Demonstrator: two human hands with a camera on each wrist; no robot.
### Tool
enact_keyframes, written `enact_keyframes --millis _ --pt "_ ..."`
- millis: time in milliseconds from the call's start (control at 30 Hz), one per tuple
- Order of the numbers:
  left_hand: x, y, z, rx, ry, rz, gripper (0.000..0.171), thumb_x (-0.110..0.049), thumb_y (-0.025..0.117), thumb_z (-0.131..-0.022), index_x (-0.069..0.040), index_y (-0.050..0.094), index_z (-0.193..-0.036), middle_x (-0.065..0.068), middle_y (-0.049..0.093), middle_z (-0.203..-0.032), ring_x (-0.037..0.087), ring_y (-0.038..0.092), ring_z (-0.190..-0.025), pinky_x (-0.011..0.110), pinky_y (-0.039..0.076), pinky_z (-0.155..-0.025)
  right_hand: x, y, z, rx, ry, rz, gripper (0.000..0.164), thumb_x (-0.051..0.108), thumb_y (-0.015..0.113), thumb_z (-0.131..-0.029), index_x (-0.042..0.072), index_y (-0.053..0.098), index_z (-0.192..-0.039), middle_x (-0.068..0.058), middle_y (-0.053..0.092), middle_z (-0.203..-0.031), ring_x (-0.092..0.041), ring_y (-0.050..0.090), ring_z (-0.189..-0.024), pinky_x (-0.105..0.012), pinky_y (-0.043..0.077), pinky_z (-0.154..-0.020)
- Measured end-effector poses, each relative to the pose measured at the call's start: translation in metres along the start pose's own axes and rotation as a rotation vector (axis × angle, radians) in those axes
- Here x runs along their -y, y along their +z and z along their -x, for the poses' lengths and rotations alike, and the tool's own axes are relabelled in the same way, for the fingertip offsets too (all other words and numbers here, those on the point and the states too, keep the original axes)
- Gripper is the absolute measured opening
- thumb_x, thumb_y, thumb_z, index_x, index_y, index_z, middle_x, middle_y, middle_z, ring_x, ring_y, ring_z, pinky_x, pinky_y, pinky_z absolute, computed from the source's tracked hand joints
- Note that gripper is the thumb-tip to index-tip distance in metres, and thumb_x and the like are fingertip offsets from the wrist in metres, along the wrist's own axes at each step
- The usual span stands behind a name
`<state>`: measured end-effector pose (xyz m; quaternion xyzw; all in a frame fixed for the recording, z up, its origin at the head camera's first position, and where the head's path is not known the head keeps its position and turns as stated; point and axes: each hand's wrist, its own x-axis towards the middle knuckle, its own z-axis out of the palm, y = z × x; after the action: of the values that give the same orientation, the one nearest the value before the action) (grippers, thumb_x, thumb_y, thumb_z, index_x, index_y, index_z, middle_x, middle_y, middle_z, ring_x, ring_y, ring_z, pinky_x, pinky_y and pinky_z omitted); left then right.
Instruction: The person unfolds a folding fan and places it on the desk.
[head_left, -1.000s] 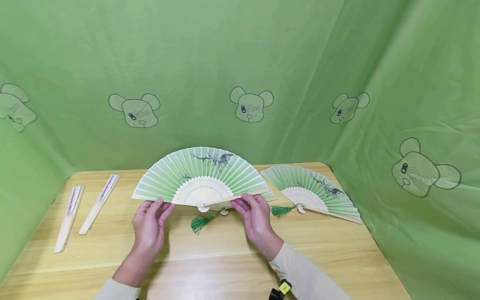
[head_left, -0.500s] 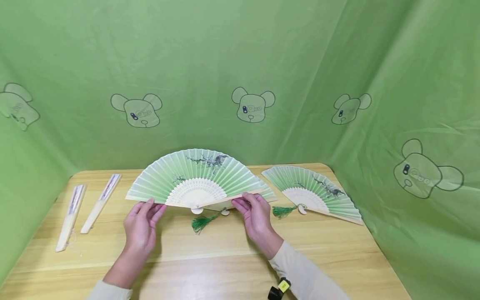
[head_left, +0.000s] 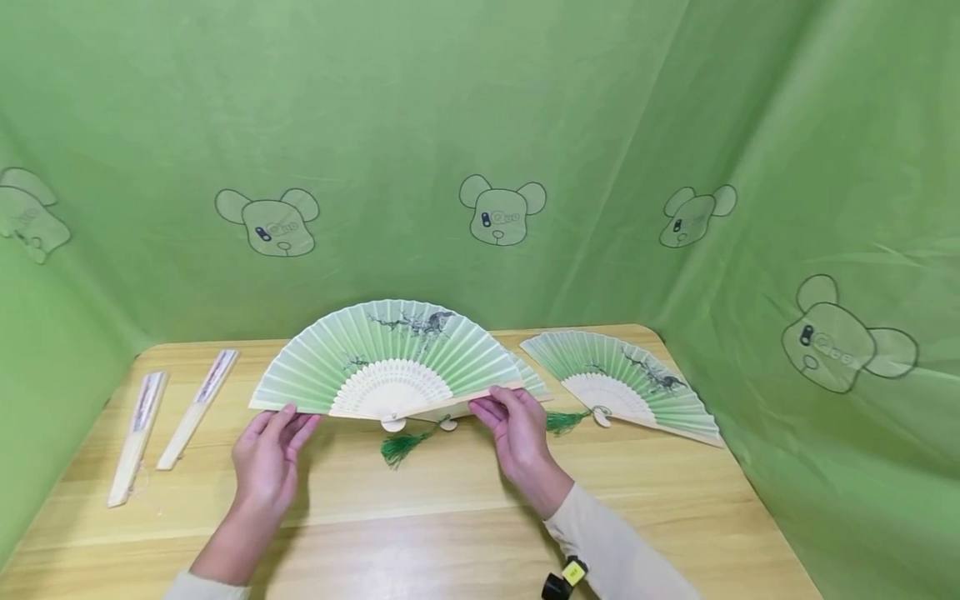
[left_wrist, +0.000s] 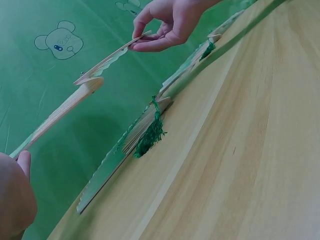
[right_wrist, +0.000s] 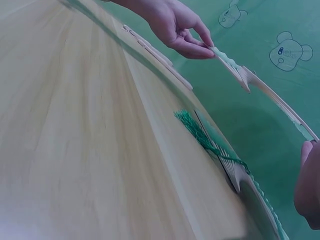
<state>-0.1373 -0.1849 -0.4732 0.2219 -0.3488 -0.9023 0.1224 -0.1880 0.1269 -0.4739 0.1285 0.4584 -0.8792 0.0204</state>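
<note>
A spread folding fan (head_left: 352, 342), pale green with a dark branch print and pierced ribs, is held by both hands. My left hand (head_left: 266, 462) pinches its left end stick between thumb and fingers. The right end stick is pinched by my right hand (head_left: 517, 433). Both wrist views show this fan raised above the tabletop, bent slightly at its pivot. Beneath it lies a second spread fan (left_wrist: 110, 165) with a green tassel (head_left: 401, 448), mostly hidden in the head view. A third spread fan (head_left: 622, 375) with its own green tassel (head_left: 567, 422) rests at right.
Two folded fans (head_left: 137, 437) lie side by side at the left of the wooden table (head_left: 420, 533). Green curtains (head_left: 390, 125) printed with bear heads stand close around the back and sides. A black and yellow device (head_left: 566, 577) sits at the right sleeve.
My left hand has moved left and slightly down, carrying the held fan's left end and pivot with it. The right hand has shifted slightly right. The fans on the table have stayed put.
</note>
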Motion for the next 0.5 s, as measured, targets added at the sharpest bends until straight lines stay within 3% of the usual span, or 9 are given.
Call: enact_keyframes --millis 267,500 --pt "0.004 0.003 0.001 0.04 -0.013 -0.052 0.02 0.001 0.067 -0.098 0.0 0.06 -0.079 0.008 0.073 -0.086 0.019 0.078 -0.079 0.031 0.068 -0.091 0.01 -0.021 0.002 0.006 0.005 0.042 0.006 0.001 0.057 -0.102 -0.002 0.053 -0.105 -0.01 0.07 -0.086 -0.023 0.077 -0.085 -0.041 0.068 -0.096" --pt "0.016 0.013 -0.001 0.077 -0.016 -0.135 0.011 0.002 0.067 -0.098 0.0 0.057 -0.103 0.008 0.077 -0.086 0.019 0.079 -0.079 0.032 0.068 -0.091 0.025 -0.046 0.007 0.04 0.002 0.093 0.007 0.001 0.056 -0.102 -0.001 0.051 -0.107 -0.01 0.074 -0.085 -0.022 0.078 -0.086 -0.037 0.069 -0.093"
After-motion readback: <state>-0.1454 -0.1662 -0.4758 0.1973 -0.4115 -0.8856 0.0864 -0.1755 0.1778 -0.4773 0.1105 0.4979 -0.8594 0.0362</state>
